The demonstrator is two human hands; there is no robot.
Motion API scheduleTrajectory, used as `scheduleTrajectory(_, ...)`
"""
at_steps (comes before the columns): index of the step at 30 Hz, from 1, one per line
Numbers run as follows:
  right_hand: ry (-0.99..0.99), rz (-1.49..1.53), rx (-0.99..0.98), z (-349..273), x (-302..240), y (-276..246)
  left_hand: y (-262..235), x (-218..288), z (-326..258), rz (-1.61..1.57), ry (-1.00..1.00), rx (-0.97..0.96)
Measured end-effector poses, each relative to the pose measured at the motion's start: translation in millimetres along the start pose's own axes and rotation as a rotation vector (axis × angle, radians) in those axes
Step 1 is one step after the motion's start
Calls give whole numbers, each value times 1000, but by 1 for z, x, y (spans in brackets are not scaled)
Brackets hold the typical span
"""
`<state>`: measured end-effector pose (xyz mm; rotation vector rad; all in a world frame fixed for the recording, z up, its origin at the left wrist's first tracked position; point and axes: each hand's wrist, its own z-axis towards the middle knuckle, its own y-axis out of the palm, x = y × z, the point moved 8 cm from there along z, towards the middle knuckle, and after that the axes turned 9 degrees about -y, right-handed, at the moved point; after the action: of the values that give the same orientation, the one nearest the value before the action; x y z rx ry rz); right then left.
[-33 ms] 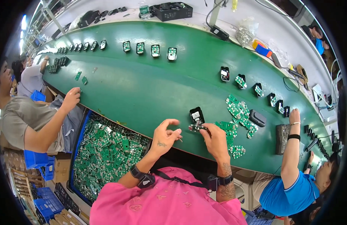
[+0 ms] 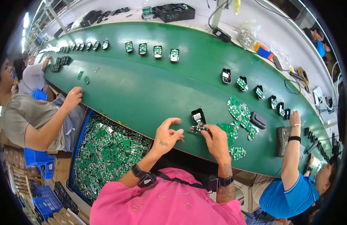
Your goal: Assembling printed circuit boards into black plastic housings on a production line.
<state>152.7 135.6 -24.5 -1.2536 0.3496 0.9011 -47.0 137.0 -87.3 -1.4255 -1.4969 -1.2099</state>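
Circuit board (image 2: pixel 198 129): we pinch it in our right hand (image 2: pixel 217 141), fingers closed on it, above the belt's near edge.
Left hand (image 2: pixel 166 134): fingers loosely spread, empty, just beside the board.
Black housing (image 2: pixel 198 116): open, just beyond; we judge the board not yet seated.
Remaining: loose green boards (image 2: pixel 239 112) beside our right hand.
Done: fitted units (image 2: pixel 157 51) far along the green belt (image 2: pixel 143 90).
Obstructions: none we see; co-worker's hand (image 2: pixel 73 98) well apart.

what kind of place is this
Most likely an electronics assembly line: a long green conveyor belt carries rows of small black housings, a blue bin holds green circuit boards, and several people sit alongside.
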Motion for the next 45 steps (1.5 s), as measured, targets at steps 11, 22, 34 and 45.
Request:
scheduleTrajectory(11, -27, -54, 24, -5, 1, -6, 16, 4, 23, 161, 60, -62)
scheduleTrajectory(22, -15, 30, 82, -1, -2, -7, 36, 49, 5, 414, 322, -59)
scheduleTrajectory(34, 29, 73, 44, -5, 5, -15, 35, 37, 7, 406, 266, -54)
scheduleTrajectory(45, -65, 41, -13, -4, -1, -9, 36, 39, 7, 416, 256, -43)
